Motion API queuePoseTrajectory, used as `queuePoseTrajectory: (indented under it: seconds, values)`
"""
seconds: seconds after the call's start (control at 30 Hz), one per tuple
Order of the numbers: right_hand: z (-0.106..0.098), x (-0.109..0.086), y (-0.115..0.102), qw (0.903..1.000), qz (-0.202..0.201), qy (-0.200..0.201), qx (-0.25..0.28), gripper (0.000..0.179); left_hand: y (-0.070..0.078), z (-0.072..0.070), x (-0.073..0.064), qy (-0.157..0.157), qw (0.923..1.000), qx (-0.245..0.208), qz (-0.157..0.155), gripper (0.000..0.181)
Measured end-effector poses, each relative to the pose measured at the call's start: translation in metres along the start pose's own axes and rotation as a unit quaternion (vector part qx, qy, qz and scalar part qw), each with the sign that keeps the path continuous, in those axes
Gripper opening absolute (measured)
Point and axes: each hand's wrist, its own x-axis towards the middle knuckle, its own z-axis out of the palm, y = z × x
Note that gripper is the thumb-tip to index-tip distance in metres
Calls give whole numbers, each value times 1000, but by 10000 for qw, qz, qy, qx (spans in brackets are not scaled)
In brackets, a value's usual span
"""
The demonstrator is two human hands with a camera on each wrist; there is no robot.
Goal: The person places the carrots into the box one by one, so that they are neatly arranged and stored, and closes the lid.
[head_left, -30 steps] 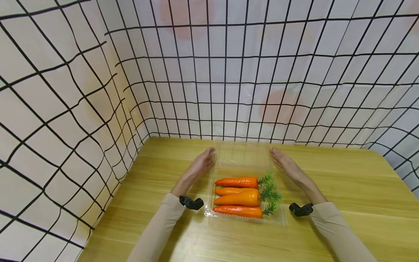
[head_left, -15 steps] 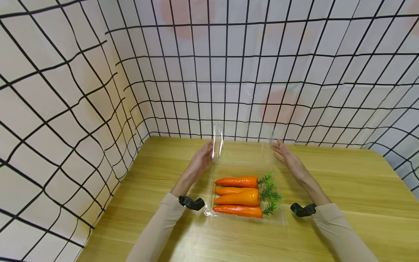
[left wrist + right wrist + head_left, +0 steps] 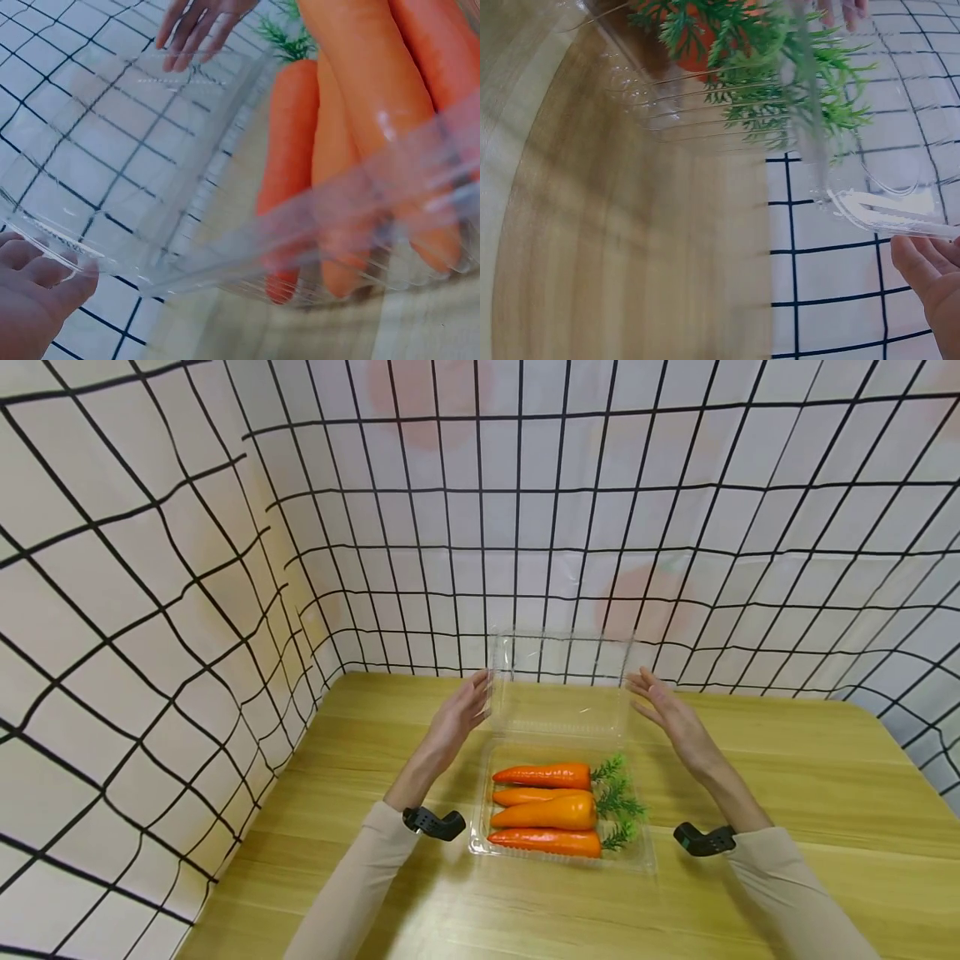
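A clear plastic clamshell box holds several orange carrots (image 3: 546, 812) with green leafy tops (image 3: 618, 802). Its base (image 3: 480, 842) sits on the table, and its hinged lid (image 3: 562, 706) stands raised at the far side. My left hand (image 3: 454, 717) is at the lid's left edge, fingers extended against it. On the other side my right hand (image 3: 681, 727) has its fingers spread and its fingertips right at the lid's right edge. From the right wrist view, fingers (image 3: 922, 262) meet the lid's corner from below. The left wrist view shows fingers (image 3: 56, 281) along the lid's rim.
The box stands on a wood-grain table (image 3: 795, 793). White walls with a black grid (image 3: 555, 527) rise behind the table and at its left. A black wrist camera (image 3: 435, 823) is strapped to the left wrist, another black camera (image 3: 705, 839) to the right.
The lid has swung up from a low, leaned-back position to nearly upright. Both hands have moved slightly up and away with it. The base and carrots stay put.
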Motion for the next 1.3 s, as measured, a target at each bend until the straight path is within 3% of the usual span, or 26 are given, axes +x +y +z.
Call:
queuePoseTrajectory:
  seconds: [0.4,0.73,1.0,1.3]
  values:
    - [-1,-7,-24,9979,-416,87,-483,55,19,1,-8,-6,9985,377,400,54]
    - [2,-20,-39,9939,-752,165,-792,53,33,0,-25,-256,9964,366,726,56]
    - [-1,-39,-47,9914,-813,88,-1027,53,39,3,-45,-406,9961,408,669,58]
    - [2,-59,-55,9920,-699,-126,-1048,50,47,0,-62,-564,9927,1045,224,63]
